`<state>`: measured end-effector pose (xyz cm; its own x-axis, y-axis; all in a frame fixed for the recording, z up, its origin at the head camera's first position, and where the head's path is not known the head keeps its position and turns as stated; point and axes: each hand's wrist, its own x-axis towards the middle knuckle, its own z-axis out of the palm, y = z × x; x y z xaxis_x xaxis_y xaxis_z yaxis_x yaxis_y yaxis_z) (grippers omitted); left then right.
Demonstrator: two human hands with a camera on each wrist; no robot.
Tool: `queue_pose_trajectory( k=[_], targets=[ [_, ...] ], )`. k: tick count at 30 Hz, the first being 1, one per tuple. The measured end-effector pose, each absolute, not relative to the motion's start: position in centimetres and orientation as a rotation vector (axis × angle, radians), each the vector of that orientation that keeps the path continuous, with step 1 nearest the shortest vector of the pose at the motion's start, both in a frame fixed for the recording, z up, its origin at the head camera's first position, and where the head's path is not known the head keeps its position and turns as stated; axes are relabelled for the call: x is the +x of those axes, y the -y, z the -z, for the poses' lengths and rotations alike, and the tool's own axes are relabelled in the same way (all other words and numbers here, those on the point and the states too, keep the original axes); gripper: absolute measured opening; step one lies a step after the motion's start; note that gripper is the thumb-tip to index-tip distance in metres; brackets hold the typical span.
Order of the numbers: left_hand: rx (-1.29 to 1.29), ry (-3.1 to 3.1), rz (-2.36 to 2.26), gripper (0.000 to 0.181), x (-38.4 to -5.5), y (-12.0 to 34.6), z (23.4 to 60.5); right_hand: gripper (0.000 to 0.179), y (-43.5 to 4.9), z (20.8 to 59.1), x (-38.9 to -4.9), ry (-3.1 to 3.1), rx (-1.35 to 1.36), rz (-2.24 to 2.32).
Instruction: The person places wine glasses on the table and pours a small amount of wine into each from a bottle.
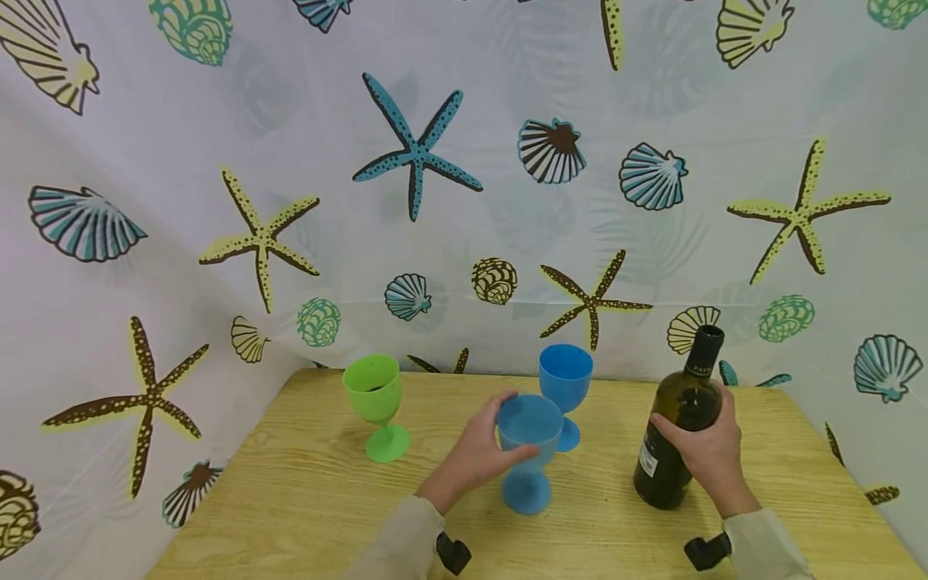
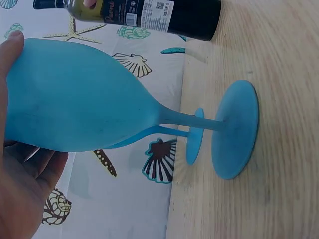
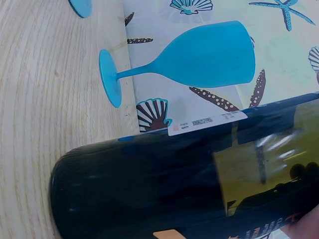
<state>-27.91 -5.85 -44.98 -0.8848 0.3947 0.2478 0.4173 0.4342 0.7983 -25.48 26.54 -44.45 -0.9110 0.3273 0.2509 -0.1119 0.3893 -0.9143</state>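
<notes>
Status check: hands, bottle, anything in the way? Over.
Left hand grips light blue goblet by the bowl. Right hand holds dark bottle. Possible snag: darker blue goblet close behind the held one.

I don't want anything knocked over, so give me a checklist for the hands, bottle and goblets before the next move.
1. Left hand holds the front blue goblet: ok, by its bowl.
2. Right hand grips the bottle: ok.
3. Rear blue goblet upright: ok.
4. Green goblet upright and apart from both hands: ok.
5. Bottle mouth free of any stopper: cannot tell.
</notes>
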Motion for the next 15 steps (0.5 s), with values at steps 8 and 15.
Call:
queue_pose_trajectory(
  k=[8,15],
  targets=[
    [-0.795,2.642,1.491,0.087,-27.1,4.6,44.9,0.098,-26.4,44.4,-25.4,2.249,-0.174,-1.535],
    [-0.830,2.650,1.482,0.089,-26.6,3.7,44.9,0.098,-26.4,44.4,-25.4,2.245,-0.181,-1.540]
  ],
)
